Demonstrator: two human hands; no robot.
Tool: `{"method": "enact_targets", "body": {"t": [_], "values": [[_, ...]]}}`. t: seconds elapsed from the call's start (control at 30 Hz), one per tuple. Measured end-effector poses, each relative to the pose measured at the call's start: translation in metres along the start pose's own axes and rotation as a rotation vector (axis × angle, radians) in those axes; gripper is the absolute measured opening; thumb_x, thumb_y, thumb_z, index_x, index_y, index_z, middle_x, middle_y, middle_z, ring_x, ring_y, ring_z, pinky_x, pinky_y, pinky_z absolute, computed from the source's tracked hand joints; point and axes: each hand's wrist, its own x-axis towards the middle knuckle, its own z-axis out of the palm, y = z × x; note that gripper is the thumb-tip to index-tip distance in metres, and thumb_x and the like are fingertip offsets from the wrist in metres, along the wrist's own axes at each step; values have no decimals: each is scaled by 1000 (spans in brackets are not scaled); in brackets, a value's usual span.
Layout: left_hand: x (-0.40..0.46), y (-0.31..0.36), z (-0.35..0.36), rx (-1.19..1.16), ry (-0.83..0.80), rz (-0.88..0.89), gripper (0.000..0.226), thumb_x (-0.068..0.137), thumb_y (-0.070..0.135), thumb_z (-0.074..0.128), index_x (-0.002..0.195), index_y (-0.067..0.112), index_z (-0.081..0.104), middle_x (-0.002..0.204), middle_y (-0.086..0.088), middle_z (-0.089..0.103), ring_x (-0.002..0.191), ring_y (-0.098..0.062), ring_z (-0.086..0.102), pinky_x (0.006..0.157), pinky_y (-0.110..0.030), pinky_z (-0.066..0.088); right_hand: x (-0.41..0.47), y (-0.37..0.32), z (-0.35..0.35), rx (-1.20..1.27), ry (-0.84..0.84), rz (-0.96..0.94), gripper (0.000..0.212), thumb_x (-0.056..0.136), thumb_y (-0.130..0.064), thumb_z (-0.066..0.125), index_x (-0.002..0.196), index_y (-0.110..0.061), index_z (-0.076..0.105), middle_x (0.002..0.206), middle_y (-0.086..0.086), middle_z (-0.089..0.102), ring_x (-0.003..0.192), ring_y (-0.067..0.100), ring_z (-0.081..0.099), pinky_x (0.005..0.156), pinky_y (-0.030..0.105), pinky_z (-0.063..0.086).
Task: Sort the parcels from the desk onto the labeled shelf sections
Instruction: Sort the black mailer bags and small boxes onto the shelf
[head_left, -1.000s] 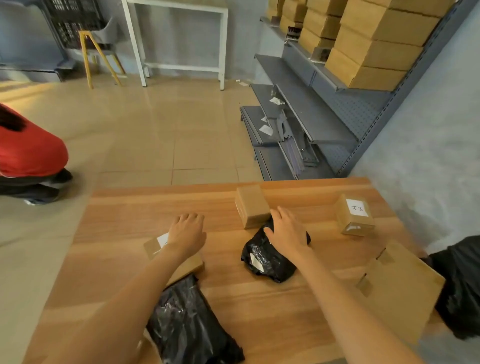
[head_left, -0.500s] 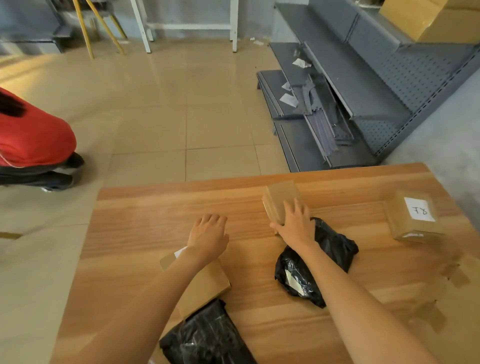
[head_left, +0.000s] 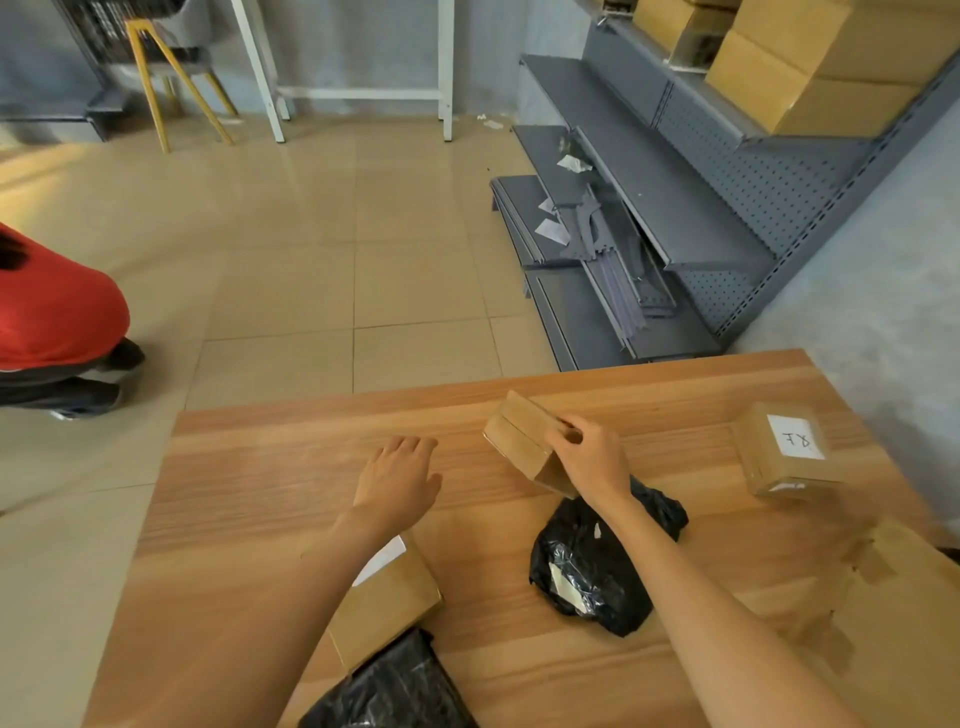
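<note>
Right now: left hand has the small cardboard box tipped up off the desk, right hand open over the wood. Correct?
Hands swapped. In the head view the right hand holds the small cardboard box, tipped up off the desk; the left hand is the open one over the wood.

left hand (head_left: 397, 480) flat, right hand (head_left: 587, 460) gripping

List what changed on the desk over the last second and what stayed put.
The right hand moved off the black bag onto the small cardboard box, gripped it and tipped it up off the desk. The left hand left the flat box and now hovers open. The bags, flat box and labelled box stayed put.
</note>
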Motion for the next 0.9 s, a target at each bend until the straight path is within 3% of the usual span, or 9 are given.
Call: {"method": "enact_targets", "body": {"t": [0.07,0.13,0.27,0.4,0.47,0.53,0.6,0.77,0.9], "values": [[1,1,-5,-47,15,0,49,96,36,46,141,19,37,143,1,44,136,-19,31,106,-32,30,0,-5,-12,163,-44,77,32,89,-41,54,78,-13,63,76,4,62,75,20,57,63,32,41],[1,4,-11,-142,19,3,53,94,39,50,142,19,38,144,1,43,136,-19,32,105,-33,32,-1,-9,-23,297,-91,148,35,89,-41,51,69,-12,53,71,8,55,71,22,52,64,33,35],[-7,15,-28,-518,36,-24,67,86,43,64,144,22,38,146,5,42,135,-15,38,104,-29,32,-8,-23,-43,486,-188,280,31,90,-44,42,82,-18,54,77,7,58,76,22,56,66,34,44],[-14,19,-37,-996,-99,-42,84,78,55,69,148,28,31,151,6,35,137,-14,36,104,-29,32,-22,-30,-55,567,-279,302,40,96,-44,31,89,-17,60,76,7,65,82,25,63,67,39,54],[-18,22,-43,-1108,-160,14,80,78,60,66,146,34,34,148,9,40,133,-9,40,104,-28,36,-29,-31,-58,589,-300,318,43,99,-44,28,90,-17,60,78,8,66,82,25,64,66,40,55],[-24,28,-49,-1156,-176,67,49,90,47,57,136,40,45,131,18,56,117,3,53,92,-18,43,-36,-31,-59,619,-347,335,43,100,-42,27,94,-15,60,85,10,66,84,26,64,62,40,57],[-27,34,-54,-1224,-142,75,27,97,37,48,123,36,56,109,17,68,100,2,64,74,-13,49,-41,-30,-58,661,-415,350,44,99,-41,29,103,-11,61,99,15,66,93,31,64,63,47,58],[-20,43,-58,-1214,-34,-73,35,101,36,40,108,11,64,93,-6,68,83,-17,64,72,-34,57,-54,-33,-59,589,-486,304,31,103,-36,34,114,-19,58,118,14,59,99,29,65,74,53,58],[-14,48,-60,-1011,16,-28,45,100,40,37,96,4,63,79,-7,64,73,-18,58,78,-47,53,-60,-37,-65,617,-512,337,60,93,-64,30,128,-22,55,124,5,59,114,23,57,80,48,57]]}}
